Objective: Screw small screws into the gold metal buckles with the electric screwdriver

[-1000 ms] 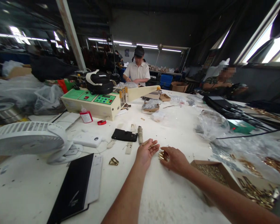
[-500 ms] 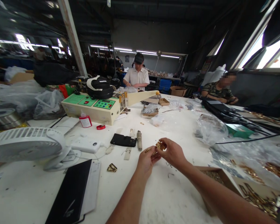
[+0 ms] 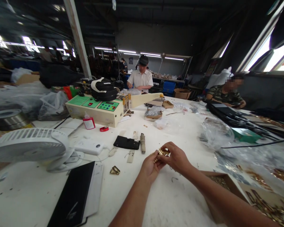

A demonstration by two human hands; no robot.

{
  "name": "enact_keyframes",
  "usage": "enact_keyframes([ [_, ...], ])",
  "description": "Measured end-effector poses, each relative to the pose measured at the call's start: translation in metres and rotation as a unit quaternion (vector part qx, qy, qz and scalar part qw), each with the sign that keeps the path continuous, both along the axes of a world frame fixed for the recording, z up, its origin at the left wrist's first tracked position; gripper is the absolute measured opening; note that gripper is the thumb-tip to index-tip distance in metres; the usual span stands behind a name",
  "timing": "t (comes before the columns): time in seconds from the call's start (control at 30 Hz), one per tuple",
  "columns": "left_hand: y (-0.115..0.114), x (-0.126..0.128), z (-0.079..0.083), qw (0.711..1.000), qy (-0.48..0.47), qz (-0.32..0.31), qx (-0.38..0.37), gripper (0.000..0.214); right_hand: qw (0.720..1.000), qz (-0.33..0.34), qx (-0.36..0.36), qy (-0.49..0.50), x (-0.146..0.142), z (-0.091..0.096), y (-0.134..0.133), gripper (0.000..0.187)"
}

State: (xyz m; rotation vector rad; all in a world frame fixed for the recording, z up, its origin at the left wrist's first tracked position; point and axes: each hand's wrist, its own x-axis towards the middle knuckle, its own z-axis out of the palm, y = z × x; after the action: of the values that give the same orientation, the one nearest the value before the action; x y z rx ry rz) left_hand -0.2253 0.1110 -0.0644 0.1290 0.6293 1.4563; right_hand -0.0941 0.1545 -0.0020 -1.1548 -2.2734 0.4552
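Both hands meet over the white table, around a bunch of small gold-coloured metal fittings [image 3: 164,152]. My left hand [image 3: 149,167] is closed round the lower part of the bunch, palm turned up. From the right, my right hand [image 3: 176,156] grips the upper part between thumb and fingers. The fingers hide much of the bunch, so the exact shape of the pieces is unclear. Left of my hands lie a few loose gold metal frames [image 3: 115,170]. Beyond them are a black flat piece [image 3: 126,142] and a greyish-beige roll [image 3: 143,143].
At the left stand a white fan [image 3: 30,143] and a black notebook [image 3: 72,192]. Behind them is a cream machine with green panels [image 3: 94,108] and a red bottle [image 3: 88,122]. Cardboard boxes of metal parts [image 3: 223,181] sit by my right forearm. Two co-workers sit across the table.
My hands have drawn closer together, and the right fingers now cover more of the gold fittings. The whole view has shifted slightly.
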Motion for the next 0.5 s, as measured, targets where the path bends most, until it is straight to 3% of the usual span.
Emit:
enact_keyframes([
  [0.23,-0.002,0.0,0.003,0.999,-0.018,-0.011,0.025,0.024,0.996,0.061,0.055,0.042,0.012,-0.002,-0.002,0.02],
  [0.5,-0.006,0.005,0.003,0.999,-0.028,0.009,0.043,0.019,0.979,0.073,0.189,0.001,0.013,-0.019,-0.011,0.02],
])
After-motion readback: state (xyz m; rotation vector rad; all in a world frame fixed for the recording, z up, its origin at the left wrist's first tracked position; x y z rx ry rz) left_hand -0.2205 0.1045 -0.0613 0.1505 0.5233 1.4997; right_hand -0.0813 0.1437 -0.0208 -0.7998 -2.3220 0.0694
